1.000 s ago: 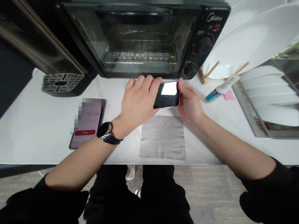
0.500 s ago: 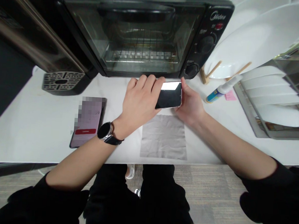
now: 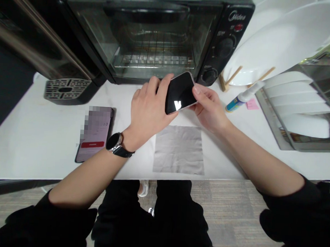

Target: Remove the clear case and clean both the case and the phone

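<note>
Between my two hands is a smartphone (image 3: 180, 92) with a dark, glossy screen facing up, held tilted above the counter in front of the oven. My left hand (image 3: 151, 102) is closed round its left end. At the right end, my right hand (image 3: 209, 105) pinches the edge, thumb on the near face and fingers behind, partly hidden. A grey cloth (image 3: 179, 150) lies flat on the counter below the hands. To the left of my left wrist a second phone (image 3: 95, 134) lies with its screen lit, showing a red bar.
A black toaster oven (image 3: 155, 44) stands behind the hands. The slotted drip tray (image 3: 66, 89) of a dark machine is at left. At right are a spray bottle (image 3: 240, 100), a pink note (image 3: 252, 104), large white plates (image 3: 287, 45) in a wooden rack and stacked dishes (image 3: 298, 94).
The held phone has turned so that its right end sits higher and its screen faces me more. Both hands shifted with it. The cloth and the lying phone stay in place.
</note>
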### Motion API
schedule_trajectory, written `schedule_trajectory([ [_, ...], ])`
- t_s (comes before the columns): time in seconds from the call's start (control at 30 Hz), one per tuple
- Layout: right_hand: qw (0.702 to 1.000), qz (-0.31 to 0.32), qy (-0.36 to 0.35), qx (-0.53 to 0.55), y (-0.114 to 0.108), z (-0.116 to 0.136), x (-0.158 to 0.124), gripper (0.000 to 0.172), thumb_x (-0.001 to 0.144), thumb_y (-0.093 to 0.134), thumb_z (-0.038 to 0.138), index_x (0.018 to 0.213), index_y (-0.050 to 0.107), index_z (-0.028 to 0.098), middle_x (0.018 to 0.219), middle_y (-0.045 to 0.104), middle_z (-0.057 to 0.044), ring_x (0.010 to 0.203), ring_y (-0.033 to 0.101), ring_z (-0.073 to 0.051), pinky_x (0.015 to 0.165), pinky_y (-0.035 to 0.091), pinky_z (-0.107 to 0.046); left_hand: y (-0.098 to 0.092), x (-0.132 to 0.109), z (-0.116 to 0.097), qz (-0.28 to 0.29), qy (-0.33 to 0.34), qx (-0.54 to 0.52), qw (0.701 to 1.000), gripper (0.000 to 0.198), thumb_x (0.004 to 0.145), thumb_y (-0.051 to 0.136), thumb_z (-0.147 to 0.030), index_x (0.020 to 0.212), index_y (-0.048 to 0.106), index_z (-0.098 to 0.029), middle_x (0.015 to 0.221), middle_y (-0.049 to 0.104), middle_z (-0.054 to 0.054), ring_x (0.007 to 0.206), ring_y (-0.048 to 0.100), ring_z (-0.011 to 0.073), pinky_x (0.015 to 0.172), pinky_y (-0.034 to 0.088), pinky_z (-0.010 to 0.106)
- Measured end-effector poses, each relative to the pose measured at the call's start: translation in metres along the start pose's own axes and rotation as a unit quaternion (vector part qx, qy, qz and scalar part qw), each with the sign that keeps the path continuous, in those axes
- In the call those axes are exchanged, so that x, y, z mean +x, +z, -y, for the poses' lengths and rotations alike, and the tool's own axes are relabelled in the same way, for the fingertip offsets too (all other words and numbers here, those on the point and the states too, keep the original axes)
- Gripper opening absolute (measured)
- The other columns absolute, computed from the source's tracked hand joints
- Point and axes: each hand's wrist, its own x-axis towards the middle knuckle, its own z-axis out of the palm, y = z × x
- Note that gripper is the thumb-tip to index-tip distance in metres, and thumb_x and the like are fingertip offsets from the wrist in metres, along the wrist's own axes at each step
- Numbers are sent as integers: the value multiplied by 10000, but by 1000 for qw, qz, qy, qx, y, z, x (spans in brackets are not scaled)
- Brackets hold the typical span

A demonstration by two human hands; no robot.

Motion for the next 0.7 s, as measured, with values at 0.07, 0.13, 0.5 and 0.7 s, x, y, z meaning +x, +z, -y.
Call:
schedule_trajectory([
  [0.07,996,25,41,71,0,6,-2,363,892,688,625,968,761,278,869,726,22,739,667,-107,686,625,-250,-1,0,0,-3,-3,-2,1000,688,887,644,-362,1521,396,-258,1301,596,117,1203,605,344,1021,513,473],
  [0.13,995,29,42,84,0,11,-4,363,891,693,620,985,768,277,869,725,24,718,656,-90,671,619,-222,-2,0,0,-8,-4,-7,1000,681,887,646,-360,1516,401,-271,1299,603,105,1210,608,338,1005,530,460],
  [0.5,986,-5,64,155,5,8,-5,447,813,723,704,889,750,264,727,698,32,630,675,-101,639,652,-247,2,-1,0,-5,-6,-62,998,758,879,700,-404,1521,307,-319,1446,585,69,1351,575,292,1037,559,407],
  [0.7,983,-32,74,166,4,5,-4,369,770,820,600,941,761,279,760,725,49,602,658,-90,529,609,-205,9,2,5,15,28,-164,986,829,873,743,-488,1518,258,-299,1586,483,78,1455,509,274,1170,490,421],
])
